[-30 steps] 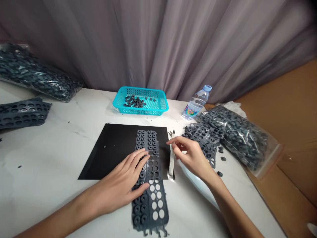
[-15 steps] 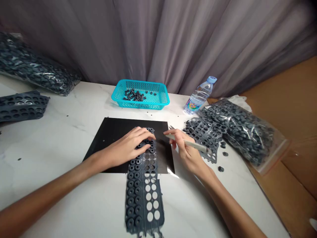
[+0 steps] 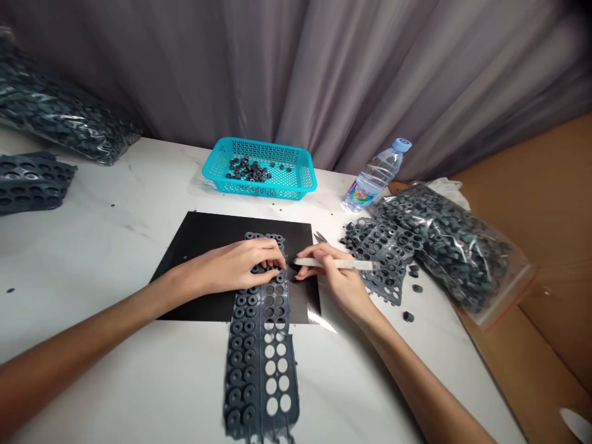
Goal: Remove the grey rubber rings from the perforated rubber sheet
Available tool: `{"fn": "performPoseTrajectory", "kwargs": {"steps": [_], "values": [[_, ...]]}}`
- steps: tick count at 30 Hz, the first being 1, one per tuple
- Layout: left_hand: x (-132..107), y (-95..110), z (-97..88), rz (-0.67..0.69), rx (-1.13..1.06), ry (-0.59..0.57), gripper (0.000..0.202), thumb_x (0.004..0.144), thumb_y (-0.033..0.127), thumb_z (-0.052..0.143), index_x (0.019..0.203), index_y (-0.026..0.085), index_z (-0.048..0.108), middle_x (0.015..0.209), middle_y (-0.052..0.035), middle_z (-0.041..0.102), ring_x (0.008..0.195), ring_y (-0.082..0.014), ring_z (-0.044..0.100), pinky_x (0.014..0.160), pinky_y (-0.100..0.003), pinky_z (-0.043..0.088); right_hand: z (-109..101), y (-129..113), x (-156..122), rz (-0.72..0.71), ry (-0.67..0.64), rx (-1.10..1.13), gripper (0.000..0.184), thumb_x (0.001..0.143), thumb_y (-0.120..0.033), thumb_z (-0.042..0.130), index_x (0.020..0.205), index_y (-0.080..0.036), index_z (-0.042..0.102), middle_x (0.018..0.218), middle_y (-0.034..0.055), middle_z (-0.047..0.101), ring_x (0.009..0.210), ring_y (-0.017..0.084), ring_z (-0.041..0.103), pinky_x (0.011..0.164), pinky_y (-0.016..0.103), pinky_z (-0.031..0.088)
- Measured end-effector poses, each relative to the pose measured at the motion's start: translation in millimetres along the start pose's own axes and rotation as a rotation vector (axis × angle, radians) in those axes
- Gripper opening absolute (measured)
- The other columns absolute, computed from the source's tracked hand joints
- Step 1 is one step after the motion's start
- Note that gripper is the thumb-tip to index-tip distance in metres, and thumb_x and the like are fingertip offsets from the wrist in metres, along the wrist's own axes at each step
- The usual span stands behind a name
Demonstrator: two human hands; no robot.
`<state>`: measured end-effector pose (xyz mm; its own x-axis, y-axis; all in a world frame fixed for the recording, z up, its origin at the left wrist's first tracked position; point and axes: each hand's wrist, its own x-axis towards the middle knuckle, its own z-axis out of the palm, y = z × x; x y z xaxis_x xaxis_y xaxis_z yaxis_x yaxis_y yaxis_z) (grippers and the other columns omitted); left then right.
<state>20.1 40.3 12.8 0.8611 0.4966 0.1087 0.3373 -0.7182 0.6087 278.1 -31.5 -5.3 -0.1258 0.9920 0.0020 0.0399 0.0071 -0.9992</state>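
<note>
A long dark grey rubber sheet (image 3: pixel 261 364) lies partly on a black mat (image 3: pixel 185 271) and runs toward me over the table. Ring-shaped rubber pieces fill its left rows; many holes in its right rows are vacant. My left hand (image 3: pixel 252 262) rests across the sheet's upper part, thumb and curled fingers closed on it near the right rows. Whatever small piece lies between those fingertips is hidden. Just right of the sheet, my right hand (image 3: pixel 340 274) grips a slim white pen-shaped tool (image 3: pixel 351 264), its tip pointing left toward the left fingertips.
Behind the mat stands a turquoise basket (image 3: pixel 259 191) holding small rubber pieces. A water bottle (image 3: pixel 374 176), a perforated rubber scrap (image 3: pixel 386 253) and a filled plastic bag (image 3: pixel 457 246) are on the right. Another filled bag (image 3: pixel 60 111) and a folded sheet (image 3: pixel 34 185) are at left.
My left fingers have drawn closer together over the sheet. The right hand has come left toward them, and the white tool now lies more level. The view has shifted slightly.
</note>
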Motion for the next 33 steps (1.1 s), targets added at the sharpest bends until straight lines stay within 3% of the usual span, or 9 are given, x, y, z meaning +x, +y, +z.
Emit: {"fn": "performPoseTrajectory", "kwargs": {"steps": [3,7,11,16,21,33], "values": [[0.7,-4.3,2.0,0.014,-0.034,0.009,0.019,0.109,0.029,0.059,0.116,0.025,0.077,0.114,-0.0044,0.074,0.101,-0.0215,0.073,0.094,-0.034,0.053,-1.5,-3.0,-0.1,0.037,-0.017,0.032,0.045,0.104,-0.062,0.067,0.101,-0.017,0.076,0.089,0.0086,0.08,0.082,0.023,0.081,0.082,0.038,0.068],[1.2,-4.0,1.5,0.018,-0.074,0.022,0.02,0.109,0.032,0.061,0.114,0.025,0.079,0.109,-0.0039,0.076,0.1,-0.0218,0.072,0.092,-0.033,0.053,0.2,-1.9,0.2,0.054,-0.032,-0.062,0.027,0.093,-0.043,0.084,0.094,-0.018,0.074,0.083,0.0061,0.081,0.078,0.022,0.081,0.077,0.032,0.064],[1.8,-2.4,0.4,0.011,-0.062,0.029,0.018,0.109,0.036,0.064,0.112,0.025,0.079,0.108,-0.0037,0.076,0.099,-0.0221,0.072,0.091,-0.033,0.052,3.9,-0.9,0.3,0.034,-0.081,-0.109,0.018,0.096,-0.036,0.076,0.095,-0.017,0.074,0.08,0.0039,0.08,0.075,0.019,0.078,0.074,0.03,0.061],[2.0,-6.1,2.1,0.011,-0.067,0.024,0.017,0.109,0.036,0.066,0.11,0.025,0.079,0.108,-0.0036,0.076,0.099,-0.0224,0.071,0.089,-0.033,0.051,4.0,0.6,1.8,0.031,-0.144,-0.122,0.02,0.099,-0.036,0.073,0.095,-0.016,0.075,0.077,0.0036,0.079,0.07,0.017,0.076,0.072,0.028,0.058],[1.7,-4.9,3.0,-0.005,-0.039,0.008,0.019,0.111,0.038,0.062,0.109,0.025,0.076,0.109,-0.0031,0.074,0.099,-0.0216,0.07,0.089,-0.032,0.05,4.8,7.1,2.6,0.04,-0.106,-0.042,0.014,0.092,-0.03,0.078,0.092,-0.017,0.073,0.076,0.0023,0.079,0.067,0.017,0.076,0.069,0.028,0.058],[1.2,-1.9,3.3,-0.023,-0.018,-0.03,0.021,0.114,0.038,0.057,0.114,0.024,0.073,0.114,-0.0039,0.07,0.106,-0.0214,0.068,0.094,-0.033,0.048,8.1,11.2,3.0,0.036,-0.104,-0.053,0.016,0.095,-0.032,0.077,0.092,-0.016,0.074,0.074,0.003,0.079,0.068,0.017,0.075,0.07,0.027,0.057]]}}
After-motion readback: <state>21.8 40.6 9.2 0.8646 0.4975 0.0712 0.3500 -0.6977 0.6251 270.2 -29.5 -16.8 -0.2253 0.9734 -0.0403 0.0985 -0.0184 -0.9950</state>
